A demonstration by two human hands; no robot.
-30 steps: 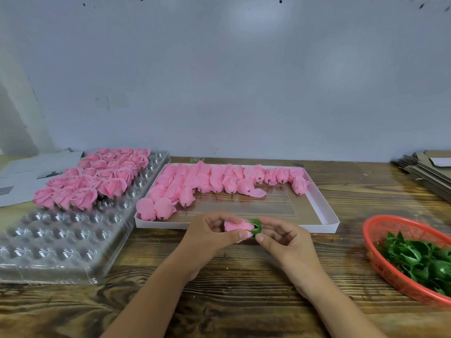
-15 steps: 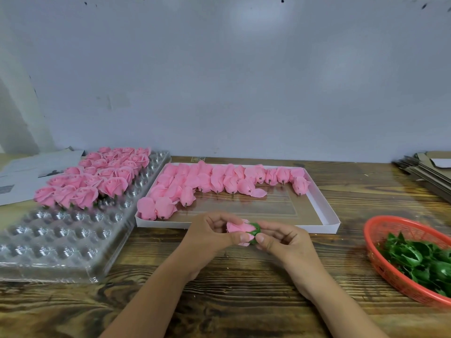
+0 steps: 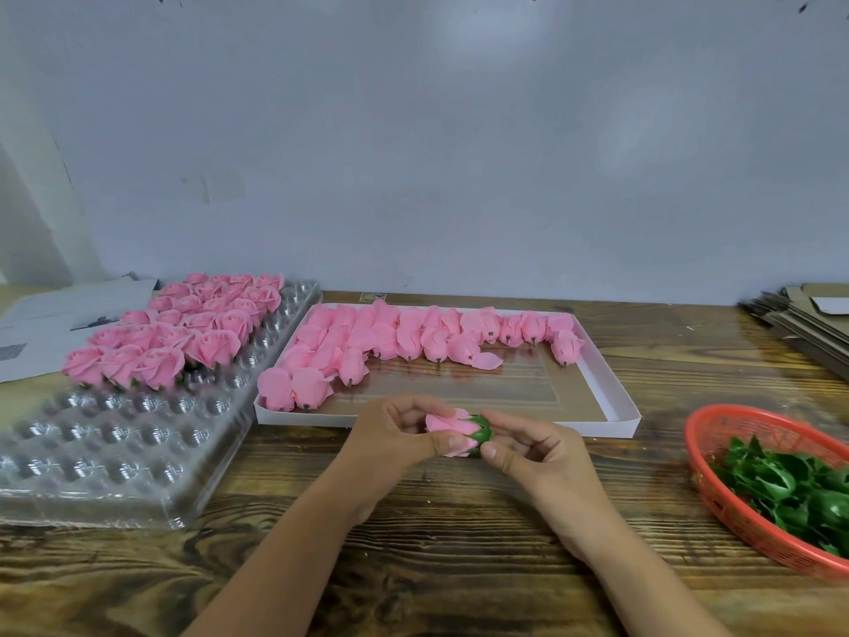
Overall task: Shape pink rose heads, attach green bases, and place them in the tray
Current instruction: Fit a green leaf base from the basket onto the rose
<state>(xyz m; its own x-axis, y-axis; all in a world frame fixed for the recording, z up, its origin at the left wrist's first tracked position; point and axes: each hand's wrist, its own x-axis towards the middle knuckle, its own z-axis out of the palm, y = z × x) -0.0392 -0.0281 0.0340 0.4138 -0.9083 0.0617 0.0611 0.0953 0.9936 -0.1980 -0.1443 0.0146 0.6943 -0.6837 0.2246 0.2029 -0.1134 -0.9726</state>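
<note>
Green base (image 3: 482, 430) now seated deeper on pink rose head (image 3: 448, 429) than second ago. Left hand (image 3: 395, 434) grips petals, right hand (image 3: 537, 457) pinches base, above table before white box (image 3: 611, 397). Attachment nearly done; clear tray (image 3: 115, 452) next.

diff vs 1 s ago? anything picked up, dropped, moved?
Barely anything. Both hands kept their hold: the left hand on the pink rose head, the right hand on the green base, with only small finger shifts against the joint. Nothing taken up or let go. Clear tray, white box and red basket unchanged.
</note>
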